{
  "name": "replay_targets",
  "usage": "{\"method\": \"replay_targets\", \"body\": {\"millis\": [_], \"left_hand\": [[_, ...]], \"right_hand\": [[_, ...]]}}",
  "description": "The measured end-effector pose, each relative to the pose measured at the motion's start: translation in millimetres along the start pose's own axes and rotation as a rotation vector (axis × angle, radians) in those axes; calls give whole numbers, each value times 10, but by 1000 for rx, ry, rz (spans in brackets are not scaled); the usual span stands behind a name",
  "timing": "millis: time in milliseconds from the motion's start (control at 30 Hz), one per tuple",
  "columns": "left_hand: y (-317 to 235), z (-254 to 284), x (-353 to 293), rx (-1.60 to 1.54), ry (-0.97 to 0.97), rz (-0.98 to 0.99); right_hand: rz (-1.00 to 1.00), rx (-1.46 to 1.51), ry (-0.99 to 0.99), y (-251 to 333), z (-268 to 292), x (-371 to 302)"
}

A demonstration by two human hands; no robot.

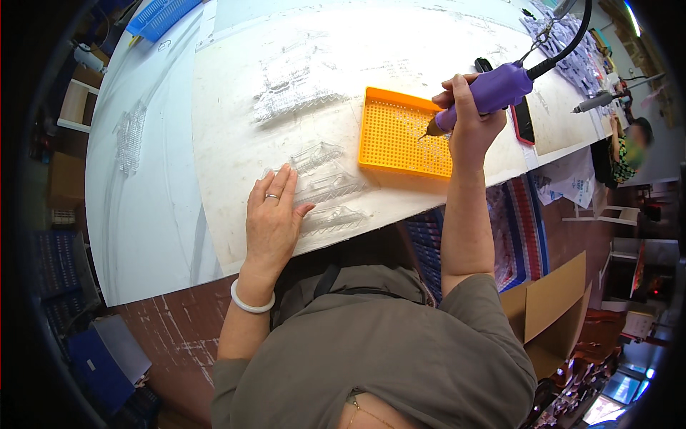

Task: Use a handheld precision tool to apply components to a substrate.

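My right hand (474, 130) grips a purple electric screwdriver (493, 89) whose cable rises to the upper right. Its thin bit points down over a shallow orange perforated basket (369, 136). Small shiny pieces, too small to name, lie in that basket. On the white tabletop, my left hand (273, 214) rests with fingers stretched out, at the left ends of several clear plastic parts (330, 187) laid in rows. How far its fingertips press on them is hard to see. A pile of similar clear parts (293, 93) lies farther back.
Another cluster of clear pieces (131, 139) lies on the table's left side. A blue basket (163, 18) stands at the far left. Right of the screwdriver are a dark phone-like slab (523, 123) and a heap of pale strips (572, 53). Another hanging tool (594, 103) and a person (632, 151) appear at far right.
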State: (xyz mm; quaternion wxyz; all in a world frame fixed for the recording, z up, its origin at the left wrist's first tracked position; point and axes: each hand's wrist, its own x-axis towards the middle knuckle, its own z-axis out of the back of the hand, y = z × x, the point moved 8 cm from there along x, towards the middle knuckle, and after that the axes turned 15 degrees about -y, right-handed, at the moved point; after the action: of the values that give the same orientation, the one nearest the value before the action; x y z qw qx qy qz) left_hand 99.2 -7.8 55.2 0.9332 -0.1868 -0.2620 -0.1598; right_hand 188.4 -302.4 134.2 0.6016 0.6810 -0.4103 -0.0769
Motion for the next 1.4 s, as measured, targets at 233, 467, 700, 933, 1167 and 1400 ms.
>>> {"method": "replay_targets", "body": {"millis": [233,467,700,933,1167,1400], "left_hand": [[18,-14,-1,-11,18,21],[17,-10,-10,-7,33,21],[17,-18,-14,-2,36,25],[18,-4,-9,-2,30,35],[7,26,-3,-9,-19,-3],[16,51,18,-29,-48,-4]], "right_hand": [[20,-2,0,-7,5,-13],[5,-12,4,27,1,-45],[24,19,6,-2,-16,-14],[-26,-17,75,-3,-47,-31],[3,44,48,121,-54,-29],[61,127,110,404,-143,-69]]}}
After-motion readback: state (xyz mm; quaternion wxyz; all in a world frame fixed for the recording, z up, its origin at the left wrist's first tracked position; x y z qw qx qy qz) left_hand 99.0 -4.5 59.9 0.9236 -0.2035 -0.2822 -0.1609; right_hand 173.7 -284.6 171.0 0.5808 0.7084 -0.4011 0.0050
